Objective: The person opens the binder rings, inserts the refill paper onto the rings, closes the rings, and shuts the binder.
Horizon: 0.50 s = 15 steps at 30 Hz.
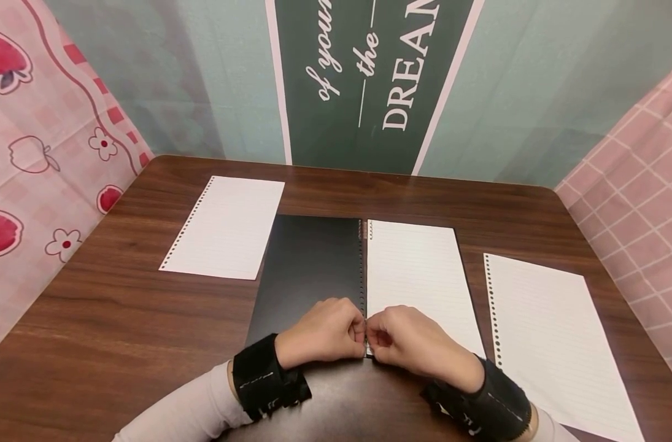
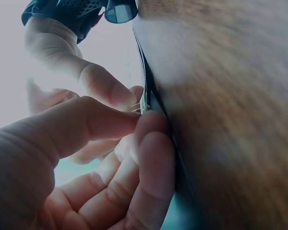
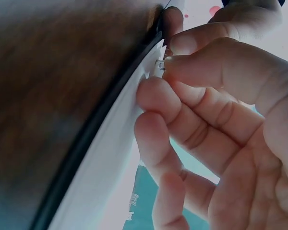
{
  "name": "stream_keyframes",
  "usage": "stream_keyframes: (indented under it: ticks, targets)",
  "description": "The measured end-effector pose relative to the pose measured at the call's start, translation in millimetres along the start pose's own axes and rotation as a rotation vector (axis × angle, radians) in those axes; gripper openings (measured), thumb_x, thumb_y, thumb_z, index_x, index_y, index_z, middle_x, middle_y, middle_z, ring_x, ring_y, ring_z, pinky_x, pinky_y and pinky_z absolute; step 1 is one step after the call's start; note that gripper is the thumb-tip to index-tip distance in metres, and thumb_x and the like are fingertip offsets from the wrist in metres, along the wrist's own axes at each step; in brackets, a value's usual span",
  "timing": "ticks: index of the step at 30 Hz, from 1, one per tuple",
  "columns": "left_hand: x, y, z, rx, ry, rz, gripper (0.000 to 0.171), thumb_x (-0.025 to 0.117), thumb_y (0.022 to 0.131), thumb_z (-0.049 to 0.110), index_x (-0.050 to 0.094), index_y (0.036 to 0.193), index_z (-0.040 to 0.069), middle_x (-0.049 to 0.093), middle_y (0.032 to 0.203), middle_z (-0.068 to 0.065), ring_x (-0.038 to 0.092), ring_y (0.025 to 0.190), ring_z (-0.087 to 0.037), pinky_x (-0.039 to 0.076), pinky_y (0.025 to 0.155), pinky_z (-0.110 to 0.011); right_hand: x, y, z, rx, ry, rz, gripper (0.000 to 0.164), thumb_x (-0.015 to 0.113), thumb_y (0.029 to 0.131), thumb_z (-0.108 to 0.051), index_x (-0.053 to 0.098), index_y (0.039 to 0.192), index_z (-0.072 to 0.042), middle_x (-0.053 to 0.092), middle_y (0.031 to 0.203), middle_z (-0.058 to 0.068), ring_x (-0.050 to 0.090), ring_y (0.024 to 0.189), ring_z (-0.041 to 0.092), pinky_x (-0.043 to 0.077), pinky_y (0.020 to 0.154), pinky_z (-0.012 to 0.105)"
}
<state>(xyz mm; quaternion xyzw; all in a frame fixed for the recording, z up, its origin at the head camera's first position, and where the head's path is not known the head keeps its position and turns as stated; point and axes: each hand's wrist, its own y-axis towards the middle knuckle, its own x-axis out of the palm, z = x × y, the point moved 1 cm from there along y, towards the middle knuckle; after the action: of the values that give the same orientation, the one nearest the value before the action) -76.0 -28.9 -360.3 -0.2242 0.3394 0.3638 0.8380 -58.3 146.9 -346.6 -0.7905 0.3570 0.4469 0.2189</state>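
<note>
A black loose-leaf binder (image 1: 319, 264) lies opened flat, its bare cover to the left and a stack of lined paper (image 1: 415, 270) on its right half. Small clear rings (image 1: 370, 229) show at the far end of the spine. Both hands meet at the near end. My left hand (image 1: 327, 328) pinches the binder at the spine with thumb and curled fingers. Opposite it, my right hand (image 1: 410, 337) pinches there too, its thumb tip at a clear ring (image 3: 160, 64) beside the paper's edge. The fingers hide most of the nearby rings.
One loose punched sheet (image 1: 222, 227) lies at the back left, its right edge close by the binder. Another punched sheet (image 1: 551, 331) lies to the right. The brown wooden table (image 1: 109, 307) backs onto a green printed cloth (image 1: 363, 141), with pink cloths at both sides.
</note>
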Motion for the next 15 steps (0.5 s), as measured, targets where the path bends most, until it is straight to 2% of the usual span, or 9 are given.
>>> stream_keyframes:
  ticks: [11, 15]
  targets:
    - [-1.2, 1.1, -3.0, 0.005, -0.015, -0.026, 0.018, 0.075, 0.072, 0.009, 0.067, 0.062, 0.022, 0.056, 0.053, 0.017, 0.051, 0.053, 0.003, 0.042, 0.055, -0.019, -1.7, -0.1, 5.5, 0.025, 0.041, -0.041, 0.028, 0.069, 0.074, -0.002, 0.055, 0.064, -0.025, 0.039, 0.057, -0.018, 0.039, 0.057, -0.005, 0.034, 0.053, 0.016]
    - [-1.5, 0.2, -2.6, 0.017, -0.01, -0.028, 0.018, 0.075, 0.072, 0.008, 0.067, 0.063, 0.021, 0.057, 0.054, 0.015, 0.051, 0.053, 0.002, 0.042, 0.056, -0.019, -2.2, 0.1, 4.7, 0.029, 0.02, -0.045, 0.027, 0.072, 0.076, -0.006, 0.056, 0.067, -0.025, 0.041, 0.058, -0.018, 0.04, 0.058, -0.005, 0.035, 0.054, 0.017]
